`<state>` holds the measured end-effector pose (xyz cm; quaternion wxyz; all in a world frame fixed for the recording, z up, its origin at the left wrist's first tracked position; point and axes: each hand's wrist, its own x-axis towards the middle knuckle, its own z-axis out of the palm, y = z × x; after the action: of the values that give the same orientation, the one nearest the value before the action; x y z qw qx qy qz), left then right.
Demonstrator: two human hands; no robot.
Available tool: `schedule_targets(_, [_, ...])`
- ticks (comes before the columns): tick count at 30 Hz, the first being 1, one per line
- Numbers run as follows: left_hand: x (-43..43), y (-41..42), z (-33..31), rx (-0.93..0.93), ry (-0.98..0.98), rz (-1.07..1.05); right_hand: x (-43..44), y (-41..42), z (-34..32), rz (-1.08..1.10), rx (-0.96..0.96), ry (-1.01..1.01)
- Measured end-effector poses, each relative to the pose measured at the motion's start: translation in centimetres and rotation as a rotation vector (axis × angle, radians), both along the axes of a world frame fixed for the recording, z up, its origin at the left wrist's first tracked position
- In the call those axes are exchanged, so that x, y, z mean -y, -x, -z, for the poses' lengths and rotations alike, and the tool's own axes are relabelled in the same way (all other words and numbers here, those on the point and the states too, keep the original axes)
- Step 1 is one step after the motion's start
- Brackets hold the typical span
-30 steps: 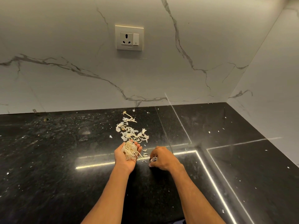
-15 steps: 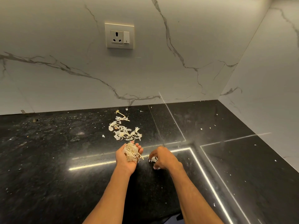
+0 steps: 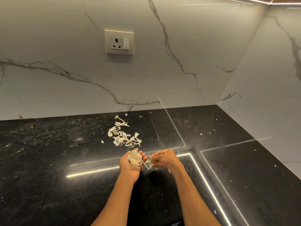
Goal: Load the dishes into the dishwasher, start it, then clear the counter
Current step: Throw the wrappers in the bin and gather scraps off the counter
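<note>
Left grip (image 3: 130,168): palm up, cupped round a peel heap (image 3: 134,159).
Right grip (image 3: 164,160): just beside, pinching a peel scrap (image 3: 150,164).
Bench (image 3: 48,168): glossy black, loose peels (image 3: 124,138) lying beyond both grips.
Room: white marble wall (image 3: 179,38) corner, with socket (image 3: 119,42).

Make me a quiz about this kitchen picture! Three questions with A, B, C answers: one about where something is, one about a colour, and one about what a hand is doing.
1. Where is the power socket?
A on a cupboard door
B on the right side wall
C on the back wall

2. What colour is the counter?
A white
B black
C green

3. What is the left hand doing?
A holding peels
B lying flat
C pressing a switch

Answers:
1 C, it sits on the marble wall facing the camera.
2 B, the stone is black.
3 A, peels fill its cupped palm.
</note>
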<state>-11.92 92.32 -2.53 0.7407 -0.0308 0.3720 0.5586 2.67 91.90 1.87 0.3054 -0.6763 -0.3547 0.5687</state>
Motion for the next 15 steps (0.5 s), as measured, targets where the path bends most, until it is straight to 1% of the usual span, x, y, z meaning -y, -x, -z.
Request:
schedule_targets(1, [0.0,-0.3,-0.1,0.004,0.011,-0.003,-0.2,0.2,-0.9,0.005,-0.084,-0.014])
schedule_targets(2, [-0.1,-0.5,-0.1,0.017,0.017,-0.003,-0.3,0.6,-1.8,-0.019,-0.113,-0.030])
schedule_targets(3, [-0.2,-0.8,-0.1,0.028,0.015,0.007,-0.4,1.3,-2.5,-0.062,-0.086,-0.048])
schedule_targets(5, [-0.2,-1.5,0.1,0.028,-0.008,0.031,-0.6,2.7,-3.4,-0.160,0.075,-0.091])
schedule_targets(9, [0.2,-2.4,-0.3,0.001,-0.036,0.043,-0.8,4.3,-3.5,-0.314,0.498,-0.206])
schedule_targets(11, [0.1,-2.6,-0.3,0.028,-0.022,0.042,-0.8,4.3,-3.5,-0.350,0.612,-0.241])
schedule_targets(13, [-0.2,-2.7,-0.3,0.063,-0.021,0.047,-0.8,4.0,-3.8,-0.365,0.615,-0.260])
schedule_targets(15, [-0.3,-2.8,-0.6,0.092,-0.038,0.040,-0.9,3.3,-4.7,-0.334,0.527,-0.294])
